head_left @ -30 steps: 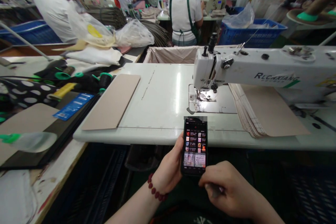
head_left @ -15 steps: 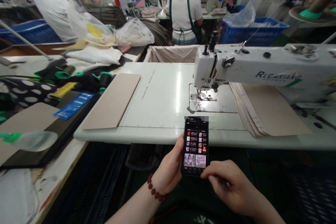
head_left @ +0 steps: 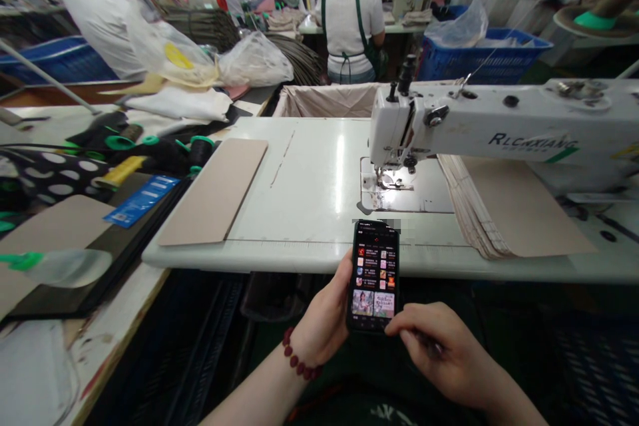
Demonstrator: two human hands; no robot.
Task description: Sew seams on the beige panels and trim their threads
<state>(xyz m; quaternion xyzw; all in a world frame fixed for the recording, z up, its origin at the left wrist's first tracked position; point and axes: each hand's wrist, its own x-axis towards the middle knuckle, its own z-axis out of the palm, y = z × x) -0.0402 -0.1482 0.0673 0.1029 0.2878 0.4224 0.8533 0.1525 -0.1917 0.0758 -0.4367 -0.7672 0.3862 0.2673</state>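
Observation:
My left hand [head_left: 327, 309] is closed around a smartphone [head_left: 373, 279], held upright in front of the table's near edge. Its lit screen shows a dark page with rows of small pictures and text. A dark red bead bracelet [head_left: 299, 361] circles my left wrist. At the phone's lower right corner is my right hand [head_left: 439, 346], with the index finger touching or very near the screen. The other fingers curl inward, and a small dark, shiny bit shows among them, too hidden to name. Beyond the phone stands a white sewing machine [head_left: 479, 123], its needle area lit.
A beige panel [head_left: 214, 193] lies on the left of the sewing table [head_left: 309, 213]. Stacked beige panels [head_left: 514, 206] sit under the machine arm. Thread spools [head_left: 201, 152], a blue packet [head_left: 142, 201] and a clear bottle [head_left: 64, 268] crowd the left bench. A co-worker [head_left: 349, 20] works ahead.

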